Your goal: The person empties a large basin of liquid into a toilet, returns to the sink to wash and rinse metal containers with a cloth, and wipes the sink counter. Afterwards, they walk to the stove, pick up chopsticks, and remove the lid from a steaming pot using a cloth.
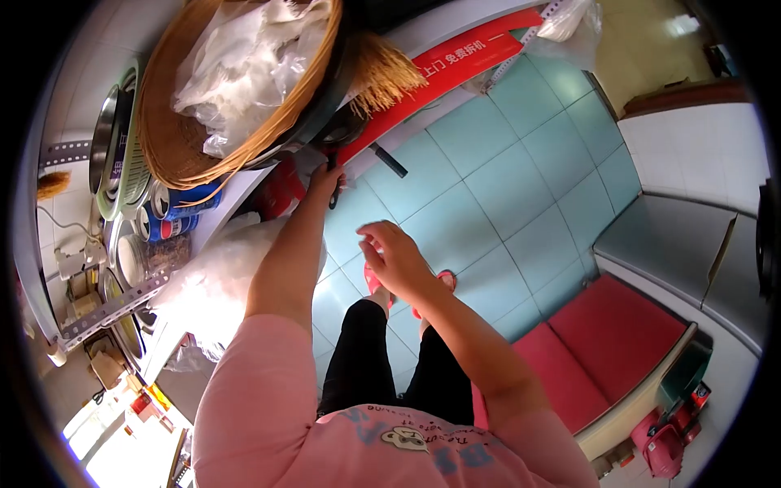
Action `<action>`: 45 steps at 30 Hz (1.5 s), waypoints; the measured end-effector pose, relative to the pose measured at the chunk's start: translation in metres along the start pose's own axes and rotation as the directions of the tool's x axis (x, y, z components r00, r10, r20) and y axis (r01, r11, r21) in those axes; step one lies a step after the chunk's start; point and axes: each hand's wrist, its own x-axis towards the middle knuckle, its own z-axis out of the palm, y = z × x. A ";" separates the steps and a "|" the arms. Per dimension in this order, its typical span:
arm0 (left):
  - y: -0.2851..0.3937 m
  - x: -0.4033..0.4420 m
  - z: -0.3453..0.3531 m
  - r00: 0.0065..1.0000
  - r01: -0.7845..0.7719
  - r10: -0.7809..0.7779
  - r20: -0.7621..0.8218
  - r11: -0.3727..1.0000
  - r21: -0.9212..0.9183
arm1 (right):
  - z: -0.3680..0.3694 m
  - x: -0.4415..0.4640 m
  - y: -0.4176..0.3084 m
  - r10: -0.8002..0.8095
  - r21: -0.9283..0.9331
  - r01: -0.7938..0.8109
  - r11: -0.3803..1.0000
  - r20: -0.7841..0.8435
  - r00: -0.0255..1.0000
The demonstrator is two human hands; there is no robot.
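My left hand point(325, 180) reaches to the shelf's edge, its fingers closed round a dark handle point(333, 195) beside a red item point(282, 189). What the handle belongs to is hidden. My right hand point(387, 254) hangs over the tiled floor with its fingers loosely curled and apart, holding nothing. Above my left hand a woven basket point(154, 122) holds white plastic bags point(244, 65). A second black handle point(389, 160) sticks out from the shelf to the right of my left hand, next to a straw brush point(386, 75).
Blue cans point(167, 224) and a green basket point(130, 163) stand on the metal shelf at the left. A red strip with writing point(447, 65) runs along the shelf edge. At the lower right lies a red padded seat point(602, 350), beside a grey cabinet point(667, 240).
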 end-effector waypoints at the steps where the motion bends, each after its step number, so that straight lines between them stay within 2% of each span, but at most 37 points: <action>1: -0.006 0.011 -0.007 0.997 -0.044 0.054 -0.049 0.982 0.184 | 0.007 0.007 0.000 0.013 0.011 -0.013 1.000 0.018 1.000; 2: -0.012 0.021 -0.014 0.990 -0.074 0.113 -0.087 0.928 0.365 | 0.013 0.012 -0.001 0.026 0.022 -0.027 0.999 0.037 0.999; 3: -0.019 0.035 -0.023 0.989 -0.070 0.111 -0.093 0.929 0.362 | 0.017 0.015 -0.003 0.025 0.024 -0.026 0.999 0.044 0.999; 5: -0.028 0.058 -0.038 0.895 -0.160 0.411 -0.173 0.656 0.737 | 0.022 0.019 -0.008 0.038 0.040 -0.040 0.998 0.054 0.998; 6: -0.023 0.052 -0.036 0.895 -0.157 0.411 -0.176 0.657 0.737 | 0.024 0.020 -0.008 0.037 0.041 -0.039 0.998 0.057 0.998; 8: 0.000 0.030 -0.028 0.716 -0.001 0.639 -0.280 0.403 0.915 | 0.025 0.019 -0.009 0.032 0.029 -0.033 0.999 0.051 0.998; 9: 0.006 0.027 -0.031 0.715 0.001 0.639 -0.283 0.404 0.915 | 0.026 0.018 -0.008 0.031 0.030 -0.032 0.999 0.054 0.998; 11: 0.019 0.018 -0.036 0.686 0.093 0.676 -0.270 0.287 0.954 | 0.027 0.016 -0.005 0.014 0.000 -0.014 1.000 0.043 0.999; 12: 0.031 0.010 -0.035 0.685 0.096 0.675 -0.273 0.288 0.953 | 0.026 0.016 -0.006 0.014 0.000 -0.014 1.000 0.046 0.999; 13: 0.044 0.001 -0.033 0.798 0.210 0.451 -0.399 0.412 0.887 | 0.025 0.015 -0.008 0.025 0.000 -0.025 1.000 0.043 0.999; 14: 0.054 -0.010 -0.027 0.853 0.344 0.190 -0.486 0.496 0.797 | 0.023 0.014 -0.011 0.035 -0.001 -0.035 0.999 0.040 0.999; 15: 0.048 -0.012 -0.021 0.851 0.346 0.190 -0.489 0.498 0.795 | 0.020 0.012 -0.014 0.033 -0.001 -0.033 0.999 0.043 0.999; 17: 0.031 -0.013 -0.001 0.834 0.283 0.468 -0.291 0.090 0.955 | 0.010 0.010 -0.020 0.027 0.011 -0.027 1.000 0.024 0.999; 18: 0.043 -0.039 0.021 0.747 0.176 0.606 -0.272 0.214 0.961 | 0.004 0.005 -0.027 0.051 0.010 -0.051 0.999 0.018 0.999; 19: -0.003 -0.008 0.025 0.650 -0.136 0.668 -0.361 0.570 0.810 | -0.003 -0.003 -0.030 0.061 0.012 -0.061 0.998 -0.006 0.998; 20: 0.035 -0.069 0.063 0.671 -0.361 0.642 -0.371 0.720 0.593 | -0.010 -0.010 -0.031 0.056 0.011 -0.056 0.998 -0.021 0.998; 21: 0.020 -0.085 0.084 0.698 -0.245 0.708 -0.105 0.375 0.894 | -0.020 -0.020 -0.032 0.065 -0.002 -0.065 0.998 -0.035 0.997; 22: -0.003 -0.090 0.101 0.667 -0.402 0.744 -0.018 0.380 0.833 | -0.032 -0.033 -0.037 0.072 -0.015 -0.073 0.997 -0.051 0.996; 23: -0.009 -0.116 0.126 0.785 -0.433 0.619 -0.021 0.573 0.696 | -0.048 -0.045 -0.046 0.064 -0.041 -0.066 0.997 -0.049 0.997; 24: -0.008 -0.152 0.147 0.819 -0.492 0.571 0.064 0.641 0.589 | -0.064 -0.058 -0.055 0.055 -0.067 -0.059 0.996 -0.048 0.997; 27: 0.018 -0.264 0.181 0.806 -0.592 0.543 0.237 0.746 0.304 | -0.104 -0.098 -0.076 0.006 -0.174 -0.015 0.985 -0.051 0.999; 28: 0.029 -0.306 0.183 0.835 -0.542 0.496 0.238 0.815 0.205 | -0.114 -0.112 -0.082 -0.017 -0.207 0.010 0.978 -0.036 0.999; 29: 0.034 -0.342 0.183 0.816 -0.575 0.540 0.204 0.792 0.203 | -0.123 -0.128 -0.087 -0.044 -0.208 0.038 0.977 -0.025 0.999; 30: 0.047 -0.372 0.176 0.881 -0.453 0.417 0.224 0.880 0.144 | -0.130 -0.139 -0.092 -0.070 -0.208 0.066 0.976 -0.013 0.997; 31: 0.043 -0.387 0.170 0.890 -0.400 0.407 0.208 0.913 -0.074 | -0.135 -0.140 -0.098 -0.046 -0.196 0.050 0.979 0.025 0.999; 32: 0.051 -0.411 0.153 0.892 -0.412 0.421 0.167 0.907 -0.087 | -0.136 -0.148 -0.106 -0.003 -0.183 0.011 0.983 0.043 0.999; 33: 0.070 -0.445 0.134 0.945 -0.220 0.281 0.166 0.924 -0.313 | -0.136 -0.151 -0.109 0.010 -0.161 0.003 0.987 0.082 0.997; 34: 0.080 -0.472 0.115 0.968 -0.021 0.148 0.205 0.853 -0.522 | -0.135 -0.154 -0.109 -0.011 -0.164 0.031 0.986 0.121 0.993; 36: 0.071 -0.505 0.080 0.977 -0.136 0.207 0.049 0.786 -0.604 | -0.126 -0.154 -0.108 -0.108 -0.171 0.152 0.974 0.243 0.964; 40: 0.043 -0.545 0.012 0.968 -0.239 0.081 -0.236 0.578 -0.781 | -0.072 -0.145 -0.133 -0.200 -0.159 0.285 0.945 0.409 0.890; 43: 0.005 -0.562 -0.028 0.942 -0.321 0.024 -0.336 0.360 -0.876 | -0.009 -0.144 -0.156 -0.199 -0.149 0.320 0.936 0.526 0.827; 45: -0.016 -0.575 -0.059 0.938 -0.334 0.013 -0.346 0.298 -0.894 | 0.040 -0.147 -0.166 -0.198 -0.130 0.320 0.938 0.557 0.807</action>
